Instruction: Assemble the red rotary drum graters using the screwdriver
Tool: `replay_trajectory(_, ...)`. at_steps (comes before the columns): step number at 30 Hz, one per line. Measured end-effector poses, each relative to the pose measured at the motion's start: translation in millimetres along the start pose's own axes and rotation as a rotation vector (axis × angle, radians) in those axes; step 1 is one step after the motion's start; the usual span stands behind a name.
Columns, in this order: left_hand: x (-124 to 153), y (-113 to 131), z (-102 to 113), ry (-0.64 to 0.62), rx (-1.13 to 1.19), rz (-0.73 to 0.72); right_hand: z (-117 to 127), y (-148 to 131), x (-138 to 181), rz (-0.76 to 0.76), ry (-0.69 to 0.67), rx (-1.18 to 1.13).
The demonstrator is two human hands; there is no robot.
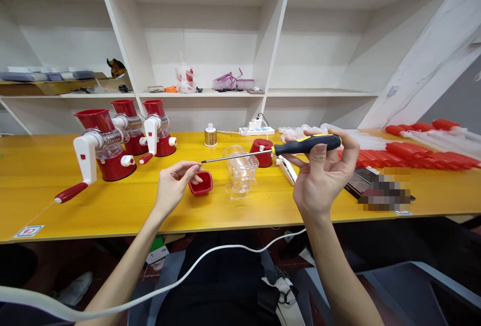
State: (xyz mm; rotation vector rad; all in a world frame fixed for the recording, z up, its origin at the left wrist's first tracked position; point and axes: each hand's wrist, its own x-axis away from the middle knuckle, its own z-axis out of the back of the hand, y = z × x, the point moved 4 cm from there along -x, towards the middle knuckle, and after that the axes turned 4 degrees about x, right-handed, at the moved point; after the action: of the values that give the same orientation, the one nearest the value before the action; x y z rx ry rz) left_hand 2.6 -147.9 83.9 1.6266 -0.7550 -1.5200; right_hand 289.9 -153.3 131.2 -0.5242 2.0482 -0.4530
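A screwdriver (306, 144) with a black and yellow handle lies level in my right hand (323, 181), whose fingers close round the handle. Its metal shaft points left, and the tip meets the pinched fingers of my left hand (178, 181). Whatever those fingertips hold, if anything, is too small to make out. Just under them on the table is a small red square cup (202, 184). Behind the shaft stands a clear plastic housing (240, 178). A red round base (262, 152) and a white crank arm (287, 171) lie close to my right hand.
Several red and white rotary graters (107, 140) stand at the left of the yellow table (124, 211). A metal grating drum (211, 136) and a power strip (256, 129) are at the back. Red handles (409, 153) are piled right. A white cable (210, 251) crosses in front.
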Motion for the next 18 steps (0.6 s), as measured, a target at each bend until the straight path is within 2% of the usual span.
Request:
replay_trajectory(8, -0.9, 2.8, 0.3, -0.02, 0.072, 0.031, 2.4, 4.6, -0.8, -0.029, -0.01, -0.037)
replay_trajectory(18, -1.5, 1.4, -1.1, -0.021, 0.052, 0.032, 0.6, 3.6, -0.1, -0.053, -0.016, -0.021)
